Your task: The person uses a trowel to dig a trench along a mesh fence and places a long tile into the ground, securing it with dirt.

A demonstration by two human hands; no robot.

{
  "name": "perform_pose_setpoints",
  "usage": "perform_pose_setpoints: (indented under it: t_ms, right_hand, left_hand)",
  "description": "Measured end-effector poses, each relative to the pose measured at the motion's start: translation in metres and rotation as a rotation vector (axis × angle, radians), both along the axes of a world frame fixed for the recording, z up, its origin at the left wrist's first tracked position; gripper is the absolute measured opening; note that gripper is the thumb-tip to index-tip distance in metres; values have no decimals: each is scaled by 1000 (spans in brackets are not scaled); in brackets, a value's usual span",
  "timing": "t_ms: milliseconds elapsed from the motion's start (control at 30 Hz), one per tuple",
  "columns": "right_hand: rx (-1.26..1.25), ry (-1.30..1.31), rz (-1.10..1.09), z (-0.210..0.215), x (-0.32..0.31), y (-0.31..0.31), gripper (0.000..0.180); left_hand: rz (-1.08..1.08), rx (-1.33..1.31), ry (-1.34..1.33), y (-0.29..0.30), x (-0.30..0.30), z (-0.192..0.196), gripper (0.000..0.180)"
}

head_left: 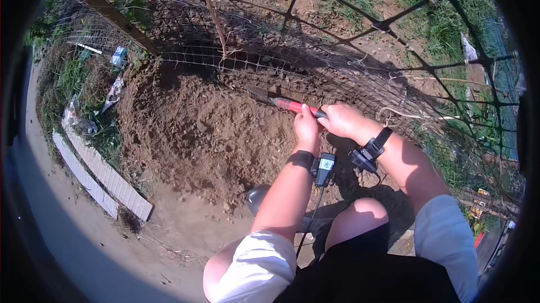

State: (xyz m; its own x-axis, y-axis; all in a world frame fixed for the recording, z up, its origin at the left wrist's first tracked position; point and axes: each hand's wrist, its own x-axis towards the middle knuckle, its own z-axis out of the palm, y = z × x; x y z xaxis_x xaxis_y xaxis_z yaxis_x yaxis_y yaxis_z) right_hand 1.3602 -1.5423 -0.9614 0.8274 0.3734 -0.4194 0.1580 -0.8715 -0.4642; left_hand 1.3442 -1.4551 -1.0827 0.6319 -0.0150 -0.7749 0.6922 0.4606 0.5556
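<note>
A hand trowel [289, 104] with a red and black handle lies low over loose brown soil [202, 128]. Its narrow dark blade points left, and the tip meets the dirt beside the netting. My right hand [343, 120] is closed around the black end of the handle. Just left of it, my left hand [307, 129] also grips the handle, its thumb up along the red part; its other fingers are partly hidden. Both wrists wear black straps with small boxy devices, and a cable hangs from the left one.
Black mesh netting [382, 25] crosses the top and right, with a wooden post [115, 16] at upper left. Corrugated strips [107, 173] edge the soil on the left, near litter and weeds. A paved path [73, 218] curves past the lower left. My knees are below.
</note>
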Motion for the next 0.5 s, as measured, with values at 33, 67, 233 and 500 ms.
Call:
perform_pose_setpoints:
  t_ms: [33,67,233,500]
  right_hand:
    - [-34,-64,11,5,-3,-9,26]
    - [-102,-127,39,11,-10,-17,27]
    - [-391,86,-25,42,-46,-41,27]
    - [-371,-28,-19,25,-52,-49,24]
  left_hand:
    - [-84,-30,-50,-7,-5,-1,38]
    - [-139,-106,-108,-15,-12,-1,38]
    - [-221,-688,190,-59,-57,0,32]
    - [-126,-401,-14,-61,-65,-7,33]
